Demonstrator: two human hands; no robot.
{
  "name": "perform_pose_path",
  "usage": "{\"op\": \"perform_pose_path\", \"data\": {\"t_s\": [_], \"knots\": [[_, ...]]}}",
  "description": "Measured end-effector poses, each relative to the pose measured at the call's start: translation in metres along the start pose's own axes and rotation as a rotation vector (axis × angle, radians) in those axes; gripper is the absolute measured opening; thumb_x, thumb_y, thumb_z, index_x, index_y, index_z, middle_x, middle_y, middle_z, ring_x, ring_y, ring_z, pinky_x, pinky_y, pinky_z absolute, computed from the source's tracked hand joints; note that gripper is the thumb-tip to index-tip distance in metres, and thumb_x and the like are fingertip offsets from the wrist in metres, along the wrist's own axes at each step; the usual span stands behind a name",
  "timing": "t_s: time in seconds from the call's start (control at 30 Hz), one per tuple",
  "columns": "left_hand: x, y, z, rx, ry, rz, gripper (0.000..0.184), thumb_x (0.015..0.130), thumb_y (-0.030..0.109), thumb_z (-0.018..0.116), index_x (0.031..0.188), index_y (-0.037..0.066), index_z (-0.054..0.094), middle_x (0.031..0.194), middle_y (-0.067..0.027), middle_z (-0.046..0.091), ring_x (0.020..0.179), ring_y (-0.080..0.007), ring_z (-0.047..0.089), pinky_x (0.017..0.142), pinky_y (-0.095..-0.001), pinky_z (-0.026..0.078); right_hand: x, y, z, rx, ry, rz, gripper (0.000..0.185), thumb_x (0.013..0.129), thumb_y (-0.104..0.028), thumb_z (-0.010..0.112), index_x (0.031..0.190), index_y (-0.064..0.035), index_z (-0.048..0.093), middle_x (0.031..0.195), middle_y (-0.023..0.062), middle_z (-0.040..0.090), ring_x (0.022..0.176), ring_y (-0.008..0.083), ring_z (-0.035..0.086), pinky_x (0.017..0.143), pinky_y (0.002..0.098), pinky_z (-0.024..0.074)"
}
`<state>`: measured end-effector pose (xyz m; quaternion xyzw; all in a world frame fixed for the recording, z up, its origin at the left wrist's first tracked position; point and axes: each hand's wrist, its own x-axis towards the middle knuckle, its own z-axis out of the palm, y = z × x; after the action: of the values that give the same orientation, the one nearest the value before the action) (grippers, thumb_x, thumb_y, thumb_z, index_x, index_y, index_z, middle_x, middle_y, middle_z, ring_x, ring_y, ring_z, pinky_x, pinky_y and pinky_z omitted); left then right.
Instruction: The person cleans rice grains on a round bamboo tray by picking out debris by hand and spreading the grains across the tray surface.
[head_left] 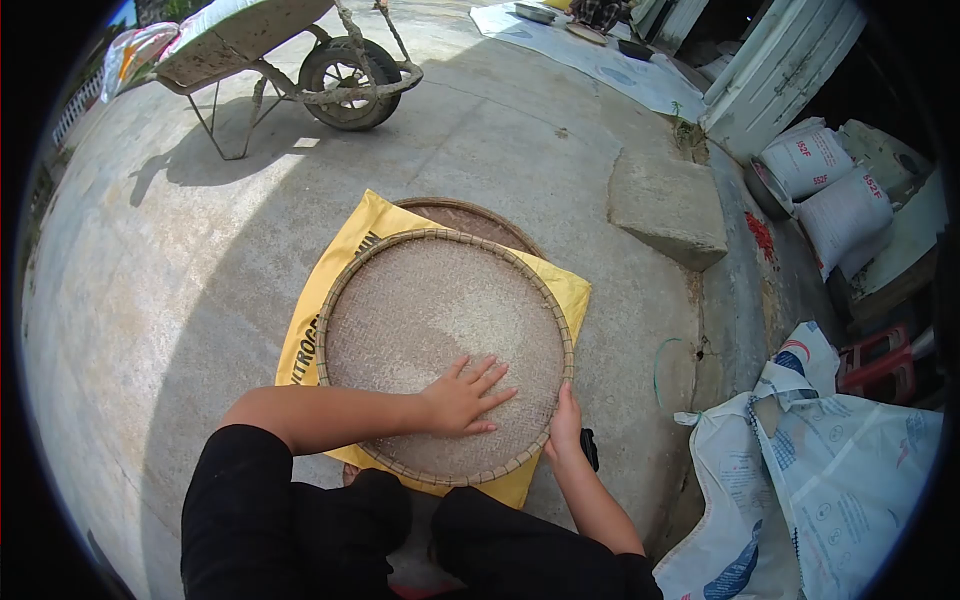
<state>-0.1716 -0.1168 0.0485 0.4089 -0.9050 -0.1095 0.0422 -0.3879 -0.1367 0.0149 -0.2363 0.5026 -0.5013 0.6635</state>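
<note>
While sun and shade divide its surface, concrete ground [240, 290]: it fills most of the frame.
Wheelbarrow [235, 45]: it stands at the upper left of the frame, well apart from the tray.
Yellow sack [338, 245]: it lies in the centre, beneath the round woven tray.
Round woven tray [322, 345]: it sits at the centre of the frame, near the person's knees, with grains inside.
Right hand [566, 428]: partly closed on the tray's right rim, thumb side visible; how the fingers lie below, I cannot tell.
Left hand [462, 402]: open, fingers spread, palm down upon the grains, grasping nothing that I can see.
Grains [482, 318]: thinly spread, with a paler patch right of the tray's middle. Probably the step is levelling or sorting by palm; the next move calls for light pressure and a steady rim.
</note>
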Motion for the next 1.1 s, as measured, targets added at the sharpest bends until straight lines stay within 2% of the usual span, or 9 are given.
{"op": "perform_pose_path", "data": {"t_s": [0.03,0.17,0.3,0.5,0.67,0.73,0.83,0.9,1.1], "knots": [[0.004,-0.001,0.001,-0.006,0.037,0.064,0.058,0.089,0.049,0.033,0.138,0.019,0.024,0.143,-0.0184,0.018,0.133,-0.0345,0.016,0.102,-0.0569,0.016,-0.003,0.000,0.005,0.006,-0.010,0.010,0.048,0.095,-0.035,0.037,0.114,0.0078,0.045,0.111,0.0162,0.054,0.098,0.0238,0.055,0.086,0.0339,0.0431],[0.022,-0.033,-0.008,-0.023,0.079,-0.027,0.053,0.091,0.044,0.032,0.138,0.020,0.025,0.144,-0.0140,0.020,0.133,-0.0311,0.017,0.102,-0.0567,0.017,-0.011,-0.007,0.016,-0.037,-0.010,0.000,0.046,0.095,-0.034,0.037,0.113,0.0075,0.046,0.110,0.0157,0.055,0.096,0.0230,0.055,0.085,0.0334,0.0434],[0.004,-0.081,-0.025,0.093,0.173,-0.368,0.049,0.091,0.037,0.035,0.137,0.019,0.029,0.143,-0.0131,0.021,0.132,-0.0302,0.020,0.103,-0.0544,0.018,-0.014,-0.012,0.016,-0.065,0.021,-0.051,0.044,0.095,-0.033,0.039,0.110,0.0071,0.048,0.107,0.0145,0.055,0.094,0.0212,0.055,0.084,0.0324,0.0434],[-0.041,-0.099,-0.024,0.110,0.258,-0.675,0.050,0.091,0.032,0.037,0.136,0.013,0.029,0.142,-0.0153,0.024,0.132,-0.0293,0.021,0.104,-0.0505,0.018,-0.006,-0.009,0.005,0.014,0.033,-0.104,0.042,0.094,-0.032,0.040,0.106,0.0064,0.049,0.105,0.0136,0.057,0.093,0.0200,0.055,0.083,0.0314,0.0434],[-0.019,-0.074,-0.010,-0.019,0.333,-0.780,0.058,0.090,0.037,0.038,0.134,0.000,0.028,0.139,-0.0253,0.022,0.130,-0.0415,0.017,0.104,-0.0501,0.018,-0.009,-0.011,0.014,-0.010,0.028,-0.100,0.041,0.094,-0.032,0.041,0.106,0.0063,0.050,0.104,0.0134,0.057,0.093,0.0196,0.055,0.083,0.0311,0.0435],[-0.001,-0.052,-0.004,-0.151,0.309,-0.601,0.059,0.090,0.037,0.039,0.134,0.000,0.028,0.137,-0.0292,0.022,0.128,-0.0469,0.017,0.104,-0.0492,0.019,-0.006,-0.005,0.017,-0.069,0.026,-0.133,0.041,0.094,-0.032,0.041,0.106,0.0062,0.050,0.105,0.0137,0.057,0.093,0.0199,0.055,0.082,0.0315,0.0437],[0.006,-0.006,-0.010,-0.157,0.259,-0.436,0.060,0.089,0.039,0.040,0.134,0.001,0.028,0.138,-0.0269,0.023,0.129,-0.0439,0.019,0.104,-0.0484,0.019,-0.007,-0.005,0.027,-0.012,0.023,-0.096,0.042,0.094,-0.032,0.039,0.110,0.0065,0.048,0.107,0.0144,0.056,0.095,0.0210,0.055,0.084,0.0324,0.0434],[0.003,0.007,-0.010,-0.108,0.224,-0.100,0.060,0.089,0.040,0.040,0.134,0.002,0.029,0.139,-0.0242,0.023,0.129,-0.0417,0.020,0.104,-0.0481,0.020,-0.011,-0.007,0.034,0.010,0.029,-0.090,0.043,0.095,-0.032,0.038,0.112,0.0066,0.047,0.109,0.0148,0.055,0.096,0.0218,0.055,0.085,0.0329,0.0430],[-0.032,-0.022,-0.025,0.007,0.137,0.110,0.050,0.091,0.035,0.037,0.135,0.012,0.031,0.142,-0.0142,0.024,0.132,-0.0306,0.022,0.104,-0.0468,0.020,-0.010,-0.014,0.025,0.057,0.039,-0.108,0.046,0.095,-0.033,0.037,0.117,0.0066,0.044,0.113,0.0155,0.054,0.100,0.0236,0.054,0.088,0.0338,0.0421]]}}
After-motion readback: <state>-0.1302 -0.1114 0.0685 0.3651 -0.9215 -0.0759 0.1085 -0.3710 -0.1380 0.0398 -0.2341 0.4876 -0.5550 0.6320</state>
